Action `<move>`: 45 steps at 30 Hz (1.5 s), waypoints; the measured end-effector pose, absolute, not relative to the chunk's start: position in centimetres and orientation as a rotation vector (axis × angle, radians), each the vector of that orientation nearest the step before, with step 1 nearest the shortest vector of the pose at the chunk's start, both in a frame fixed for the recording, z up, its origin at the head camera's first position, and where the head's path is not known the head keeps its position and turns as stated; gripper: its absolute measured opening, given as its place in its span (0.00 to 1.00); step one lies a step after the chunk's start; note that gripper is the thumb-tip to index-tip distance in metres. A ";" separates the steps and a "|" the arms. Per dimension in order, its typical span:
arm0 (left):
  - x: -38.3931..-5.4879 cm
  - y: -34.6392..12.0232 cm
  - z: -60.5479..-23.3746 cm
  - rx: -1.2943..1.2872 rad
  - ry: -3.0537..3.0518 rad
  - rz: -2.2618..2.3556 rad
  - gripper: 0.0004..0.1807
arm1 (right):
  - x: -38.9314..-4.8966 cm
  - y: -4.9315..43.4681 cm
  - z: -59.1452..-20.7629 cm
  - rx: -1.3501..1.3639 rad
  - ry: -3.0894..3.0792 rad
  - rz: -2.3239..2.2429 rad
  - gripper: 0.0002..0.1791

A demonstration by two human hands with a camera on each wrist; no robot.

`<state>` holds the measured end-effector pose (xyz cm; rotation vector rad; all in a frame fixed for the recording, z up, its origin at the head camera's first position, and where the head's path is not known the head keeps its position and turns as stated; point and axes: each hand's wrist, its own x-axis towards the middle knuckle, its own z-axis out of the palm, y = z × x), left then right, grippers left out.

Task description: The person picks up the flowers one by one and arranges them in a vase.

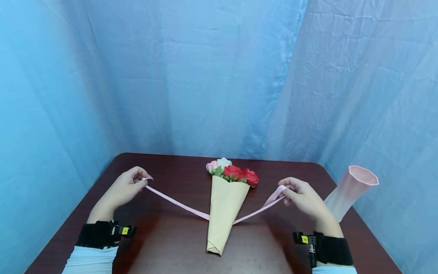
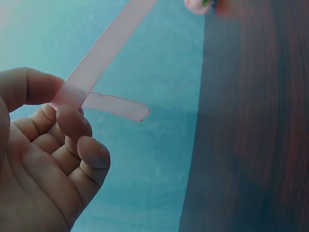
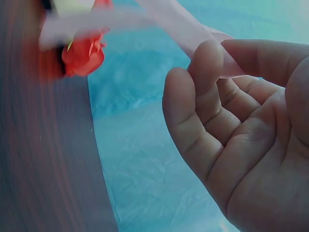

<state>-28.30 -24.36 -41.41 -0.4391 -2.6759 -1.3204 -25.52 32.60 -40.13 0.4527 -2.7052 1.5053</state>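
Observation:
A bouquet in cream wrapping paper (image 1: 226, 213) lies on the table, its red, pink and white flowers (image 1: 233, 172) pointing to the far side. A pale pink ribbon (image 1: 178, 204) passes under the paper cone and rises to both sides. My left hand (image 1: 128, 186) pinches the ribbon close to one end, and a short tail sticks out past the fingers in the left wrist view. On the other side my right hand (image 1: 302, 198) pinches the ribbon between thumb and fingers, with a loop of it hanging by the fingertips. Both hands are raised above the table.
A pink-and-white vase (image 1: 352, 192) stands at the table's right edge, just beyond my right forearm. The dark wooden table (image 1: 178, 247) is bordered by blue curtains (image 1: 205, 83) at the back and both sides.

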 end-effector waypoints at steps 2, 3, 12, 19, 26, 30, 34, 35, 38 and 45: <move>-28.3 -24.8 -41.5 -0.416 -2.688 -1.285 0.08 | -25.4 33.1 -40.3 0.428 -2.704 1.506 0.13; -28.2 -25.0 -41.6 -0.398 -2.698 -1.262 0.08 | -25.3 33.4 -40.3 0.416 -2.705 1.508 0.13; -27.9 -26.9 -42.3 -0.344 -2.741 -1.166 0.08 | -24.1 35.9 -40.7 0.350 -2.721 1.504 0.14; -27.5 -28.3 -43.0 -0.306 -2.787 -1.132 0.08 | -23.4 37.7 -40.7 0.270 -2.704 1.589 0.16; -27.3 -29.8 -43.6 -0.234 -2.850 -1.082 0.10 | -23.0 39.6 -41.5 0.204 -2.768 1.568 0.15; -27.3 -30.4 -44.1 -0.201 -2.903 -1.066 0.10 | -22.7 40.4 -42.1 0.142 -2.859 1.527 0.14; -27.5 -30.8 -44.5 -0.188 -2.946 -1.047 0.09 | -22.5 40.9 -42.5 0.099 -2.928 1.479 0.13; -27.5 -30.9 -44.7 -0.186 -2.953 -1.041 0.09 | -22.4 41.0 -42.6 0.086 -2.939 1.471 0.13; -27.6 -31.2 -44.9 -0.167 -2.977 -1.020 0.08 | -22.4 41.3 -42.8 0.041 -2.972 1.423 0.13; -27.6 -31.8 -45.2 -0.165 -3.017 -0.973 0.08 | -22.3 42.0 -43.2 -0.029 -3.031 1.243 0.11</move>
